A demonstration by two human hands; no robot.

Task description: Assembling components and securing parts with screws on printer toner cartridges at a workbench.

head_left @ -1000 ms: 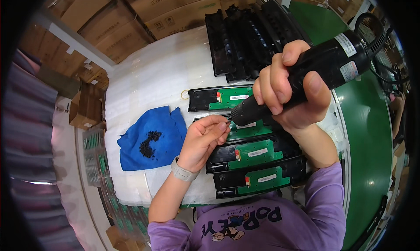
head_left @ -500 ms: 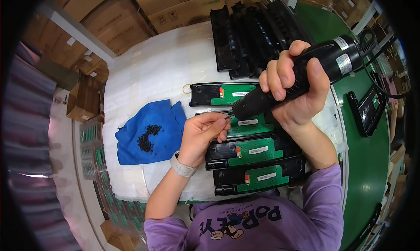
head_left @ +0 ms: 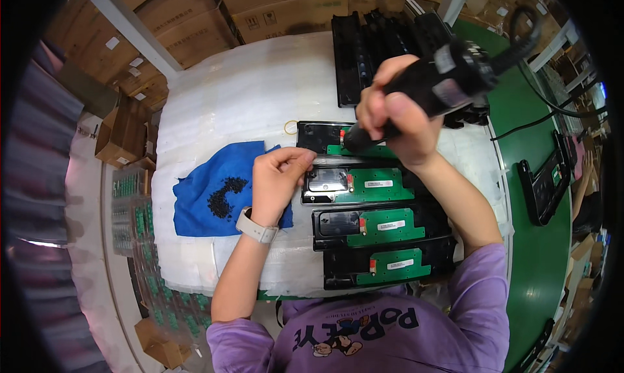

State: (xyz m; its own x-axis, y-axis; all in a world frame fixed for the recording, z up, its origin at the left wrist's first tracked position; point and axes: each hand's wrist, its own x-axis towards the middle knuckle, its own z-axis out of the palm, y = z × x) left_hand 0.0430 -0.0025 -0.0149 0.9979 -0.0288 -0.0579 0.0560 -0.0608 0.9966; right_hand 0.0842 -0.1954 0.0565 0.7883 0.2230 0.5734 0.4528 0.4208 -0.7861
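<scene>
My right hand [head_left: 406, 122] is wrapped around a black electric screwdriver [head_left: 432, 87], blurred by motion. Its nose points down at the farthest black panel [head_left: 316, 139], over the green circuit board there; the bit's end is hidden. At that panel's near left corner, my left hand [head_left: 276, 181] has thumb and forefinger pinched together; what lies between them, if anything, is too small to make out. Nearer to me lie more black panels [head_left: 335, 228] in a row, each with a green circuit board [head_left: 387, 226]. Left of my left hand, small black screws [head_left: 224, 197] lie on a blue cloth [head_left: 195, 184].
Long black housings [head_left: 348, 61] are stacked at the back. A white padded sheet [head_left: 234, 87] covers the table. To the right runs a green bench [head_left: 520, 262] holding another black housing [head_left: 545, 178]. The screwdriver's cable [head_left: 520, 54] trails right. Cardboard boxes [head_left: 286, 12] stand behind.
The screwdriver has moved away from my left fingers, where its tip was, to the farthest panel. My left hand has shifted left and up, onto that panel's corner, uncovering the second panel.
</scene>
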